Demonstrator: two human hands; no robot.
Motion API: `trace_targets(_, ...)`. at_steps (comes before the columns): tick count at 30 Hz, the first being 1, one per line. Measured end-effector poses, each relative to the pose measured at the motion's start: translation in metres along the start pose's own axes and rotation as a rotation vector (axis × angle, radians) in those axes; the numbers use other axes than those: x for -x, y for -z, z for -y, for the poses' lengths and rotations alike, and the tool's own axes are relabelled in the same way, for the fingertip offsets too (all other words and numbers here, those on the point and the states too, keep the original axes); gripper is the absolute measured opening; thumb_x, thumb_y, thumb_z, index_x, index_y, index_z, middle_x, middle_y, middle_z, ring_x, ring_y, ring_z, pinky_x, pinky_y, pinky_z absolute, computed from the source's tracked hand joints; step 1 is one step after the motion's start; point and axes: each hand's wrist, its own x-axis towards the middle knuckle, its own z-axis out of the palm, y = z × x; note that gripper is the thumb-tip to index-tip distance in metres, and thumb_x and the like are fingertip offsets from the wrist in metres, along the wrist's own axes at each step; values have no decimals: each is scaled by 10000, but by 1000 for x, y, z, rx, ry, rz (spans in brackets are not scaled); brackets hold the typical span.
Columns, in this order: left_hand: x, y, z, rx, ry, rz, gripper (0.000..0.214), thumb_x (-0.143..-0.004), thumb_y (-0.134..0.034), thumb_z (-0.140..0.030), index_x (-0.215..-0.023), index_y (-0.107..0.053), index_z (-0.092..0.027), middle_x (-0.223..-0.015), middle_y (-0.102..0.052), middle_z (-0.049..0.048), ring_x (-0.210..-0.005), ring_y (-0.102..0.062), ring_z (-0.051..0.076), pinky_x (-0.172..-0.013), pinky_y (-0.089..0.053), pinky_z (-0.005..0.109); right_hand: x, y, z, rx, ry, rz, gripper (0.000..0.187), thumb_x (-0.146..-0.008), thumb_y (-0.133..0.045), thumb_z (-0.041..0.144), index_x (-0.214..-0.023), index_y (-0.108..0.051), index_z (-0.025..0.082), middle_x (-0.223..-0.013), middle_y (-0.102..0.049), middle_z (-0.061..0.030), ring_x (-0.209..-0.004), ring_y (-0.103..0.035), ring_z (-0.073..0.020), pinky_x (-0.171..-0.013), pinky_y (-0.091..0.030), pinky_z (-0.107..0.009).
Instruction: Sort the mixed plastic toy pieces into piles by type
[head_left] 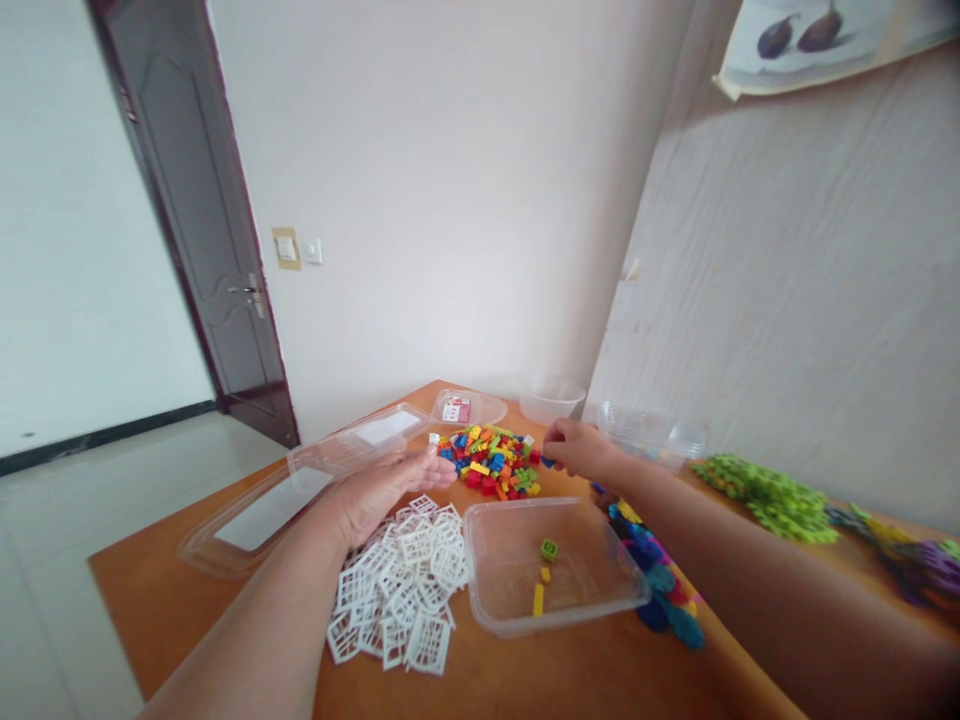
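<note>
My left hand [397,487] lies open at the left side of a heap of coloured toy bricks [491,462], its fingers stretched out and nearly touching them. At the heap's right edge my right hand [576,447] is closed, with a small blue toy brick [548,462] at its fingertips. A clear plastic box [592,606] stands in front of the heap. Inside it are a green brick [549,550] and two yellow bricks [538,600]. White lattice window pieces [397,575] are piled below my left hand.
Clear lids [274,505] lie on the left of the wooden table [127,570]. A clear bowl [553,400] and stacked clear containers [651,437] stand at the back. Colourful flower-like pieces [652,565] lie under my right forearm; green pieces [765,492] are farther right.
</note>
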Motion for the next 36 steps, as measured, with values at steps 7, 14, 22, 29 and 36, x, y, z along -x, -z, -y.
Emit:
trace_targets(7, -1, 0, 0, -25, 18, 6, 575, -817, -521, -665, -1043, -707, -170, -1153, -706, 133, -1123, -630, 267, -1066, -385, 438, 49, 49, 27, -718, 73, 495, 242, -699, -673, 299, -895, -621, 167, -671, -632, -1, -551, -545, -102, -443, -322, -187)
trace_targets(14, 0, 1, 1, -22, 15, -1, 562, -830, -517, -649, -1041, -707, -165, -1166, -700, 134, -1126, -630, 265, -1062, -389, 425, 21, 30, 11, -404, 48, 273, 210, -751, -643, 291, -924, -643, 174, -710, -658, -5, -579, -563, -97, -439, -316, -179)
trace_targets(22, 1, 1, -1, -12, 13, 1, 549, -843, -523, -624, -1045, -702, -146, -1166, -698, 144, -1122, -635, 261, -1068, -396, 417, -22, -8, -8, 97, 43, 59, 278, -693, -701, 210, -965, -706, 154, -960, -719, -63, -859, -634, -180, -662, -440, -220)
trace_targets(29, 1, 0, -2, -17, 16, -3, 561, -823, -538, -640, -1046, -704, -152, -1162, -700, 144, -1131, -629, 270, -1069, -389, 427, -23, -17, -10, 153, 45, 68, 110, -708, -683, 261, -754, -716, 166, -753, -709, -36, -748, -638, -185, -598, -411, -233)
trace_targets(36, 0, 0, 1, -21, 2, -9, 569, -826, -521, -652, -1032, -708, -156, -1161, -700, 146, -1120, -634, 267, -1061, -399, 420, 5, 2, -3, -6, -13, 110, 215, -827, -582, 359, -767, -648, 164, -695, -683, -30, -618, -616, -126, -486, -393, -188)
